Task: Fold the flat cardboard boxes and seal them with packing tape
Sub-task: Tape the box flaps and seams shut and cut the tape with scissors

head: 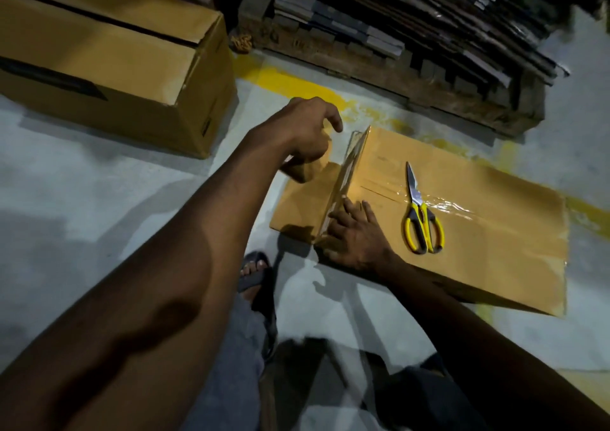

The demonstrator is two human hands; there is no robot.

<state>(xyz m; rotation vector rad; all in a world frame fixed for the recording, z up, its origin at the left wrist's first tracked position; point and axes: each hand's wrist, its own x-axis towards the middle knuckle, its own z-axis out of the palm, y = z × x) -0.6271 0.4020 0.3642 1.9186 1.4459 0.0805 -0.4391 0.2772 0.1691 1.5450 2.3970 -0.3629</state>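
A: Progress. Your box (pixel 478 232) sits folded on the floor (pixel 99 183) at 3 o'clock. One run of clear tape (pixel 455 207) already covers the centre seam of its upper face.

B: Your current step is the edge at the 9 o'clock end of that box. A second clear strip (pixel 346 179) runs along it and stands partly off the cardboard, so it is not yet pressed down.

A: Hand state. Your right hand (pixel 356 235) lies flat, its fingers (pixel 346 209) straight and pressing the upper face just beside the strip. Your left hand (pixel 300 133), at 12 o'clock of the strip, has its fingers curled. Whether they hold the tape cannot be told.

B: What is left, as a judgement: smooth the edge strip down, cut it, and check the hidden faces. No tape roll can be made out.

A: Count.
- Folded boxes: two. The second, larger box (pixel 115 67) stands at 10 o'clock, and its top seam shows a dark gap.
- Scissors (pixel 422 219): one yellow-handled pair, lying on the box across the taped seam.
- Flat cardboard (pixel 412 17): one stack at 1 o'clock; the number of sheets cannot be told.
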